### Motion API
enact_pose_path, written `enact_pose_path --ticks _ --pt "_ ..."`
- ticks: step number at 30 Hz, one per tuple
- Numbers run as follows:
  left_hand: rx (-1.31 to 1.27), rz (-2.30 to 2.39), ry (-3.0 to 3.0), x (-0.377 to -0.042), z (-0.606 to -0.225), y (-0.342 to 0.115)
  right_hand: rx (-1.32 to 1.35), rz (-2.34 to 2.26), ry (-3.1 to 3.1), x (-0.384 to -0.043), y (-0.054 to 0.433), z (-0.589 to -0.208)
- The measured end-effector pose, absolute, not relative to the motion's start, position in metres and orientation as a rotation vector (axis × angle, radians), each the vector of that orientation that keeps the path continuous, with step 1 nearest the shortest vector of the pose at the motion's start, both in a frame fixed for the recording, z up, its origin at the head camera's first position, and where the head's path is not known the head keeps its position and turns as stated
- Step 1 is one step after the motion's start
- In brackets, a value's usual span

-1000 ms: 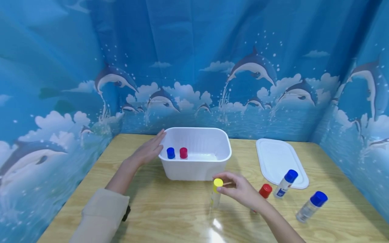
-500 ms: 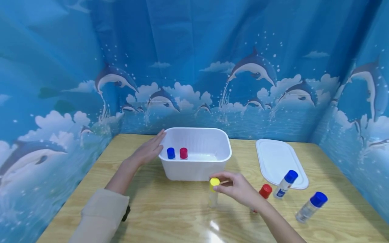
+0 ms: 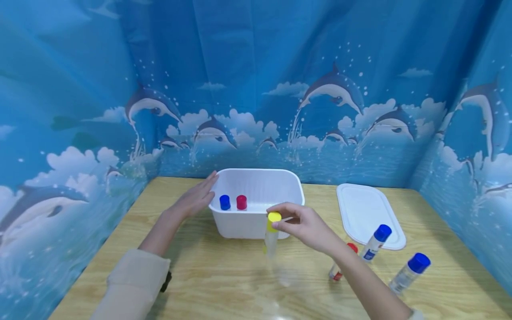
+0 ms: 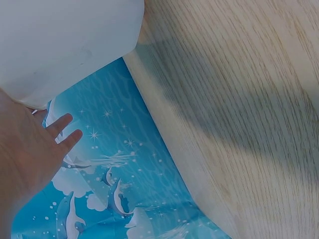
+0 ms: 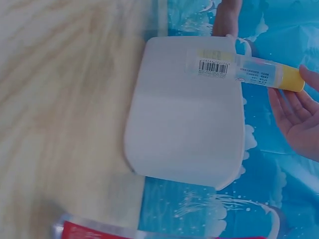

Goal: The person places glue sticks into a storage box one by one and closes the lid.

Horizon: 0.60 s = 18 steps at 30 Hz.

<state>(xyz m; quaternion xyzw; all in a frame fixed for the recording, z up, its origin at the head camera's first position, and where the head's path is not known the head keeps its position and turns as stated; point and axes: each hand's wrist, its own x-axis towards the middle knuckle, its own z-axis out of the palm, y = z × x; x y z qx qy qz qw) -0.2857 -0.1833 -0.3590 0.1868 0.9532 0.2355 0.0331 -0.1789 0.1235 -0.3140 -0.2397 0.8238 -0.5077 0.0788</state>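
Note:
My right hand (image 3: 306, 226) pinches the yellow cap of a clear glue stick (image 3: 271, 240) between thumb and fingers. The stick hangs upright, raised off the table in front of the white bin (image 3: 248, 226). Its barcode label shows in the right wrist view, where the tube (image 5: 256, 72) overlaps the bin's wall. My left hand (image 3: 195, 196) rests with extended fingers against the bin's left end, fingertips at the rim; in the left wrist view, two fingers (image 4: 70, 142) stick out past the wall. Inside the bin are a blue cap (image 3: 225, 202) and a red cap (image 3: 242, 202), their tubes mostly hidden.
Right of the bin a white lid (image 3: 368, 211) lies flat. Two blue-capped glue sticks, one nearer the lid (image 3: 376, 242) and one in front (image 3: 410, 272), stand on the wooden table. A red-capped stick (image 3: 335, 272) is partly behind my right forearm. Dolphin-printed curtain (image 3: 256, 89) surrounds the table.
My right hand has moved left and lifted the yellow-capped glue stick from near the table up toward the bin's front rim. The left hand and the bin have stayed put.

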Motion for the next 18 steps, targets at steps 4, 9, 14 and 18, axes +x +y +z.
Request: enact_pose_path --ticks 4,9,14,18 --pt "0.571 0.726 2.935 -0.286 -0.36 -0.183 -0.713 -1.526 2.527 -0.184 0.121 -0.298" --pt "0.566 0.724 2.927 -0.286 -0.359 -0.183 -0.66 -1.543 2.585 -0.19 0.12 -0.277" --pt "0.549 0.728 2.922 -0.286 -0.359 -0.183 -0.615 -1.583 2.634 -0.2 0.118 -0.261" --pt "0.536 0.73 2.921 -0.285 -0.36 -0.182 -0.58 -1.633 2.629 -0.209 0.115 -0.251"
